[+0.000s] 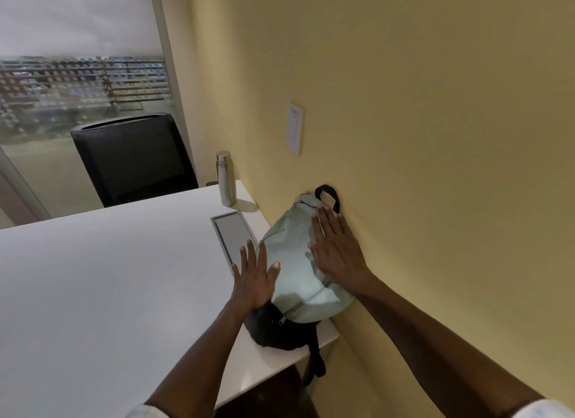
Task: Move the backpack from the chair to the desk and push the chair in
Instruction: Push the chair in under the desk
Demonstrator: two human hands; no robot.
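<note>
A pale green backpack with a black base and black top handle lies on the white desk, pressed against the yellow wall at the desk's right edge. A black strap hangs over the desk's near corner. My left hand rests flat on the backpack's left side, fingers spread. My right hand lies flat on its upper right side, fingers extended, next to the wall. Neither hand grips anything. A black mesh-backed chair stands at the far side of the desk.
A steel water bottle stands upright at the desk's far right corner. A grey recessed panel sits in the desk just left of the backpack. A white wall plate is above. A glass partition is behind the chair.
</note>
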